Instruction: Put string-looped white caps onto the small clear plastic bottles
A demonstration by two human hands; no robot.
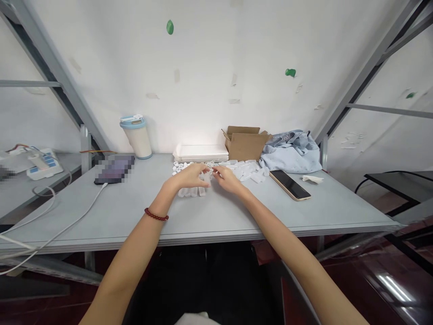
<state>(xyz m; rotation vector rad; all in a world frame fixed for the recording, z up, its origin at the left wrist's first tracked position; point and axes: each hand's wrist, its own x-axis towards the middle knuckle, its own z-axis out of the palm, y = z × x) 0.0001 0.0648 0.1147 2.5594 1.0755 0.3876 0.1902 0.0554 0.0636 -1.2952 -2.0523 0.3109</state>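
Observation:
My left hand (192,176) reaches over the desk, with a gap between its thumb and curved fingers. Just past its fingertips is a clear plastic piece (207,178); I cannot tell whether they touch. Close by on the right, the fingers of my right hand (226,178) are pinched together beside some thin white strings (211,164). What they hold, if anything, is too small to make out. Several translucent plastic tubes (193,192) lie in a row below my left hand. White round caps (177,168) cluster behind it. To the right spreads a pile of translucent pieces (248,171).
Behind the pile stand a white stack (202,152) and an open cardboard box (246,145). Light blue cloth (291,152), a phone (290,184) and crumpled tissue (312,179) are on the right. A cup (138,138) and a cabled device (115,169) are on the left.

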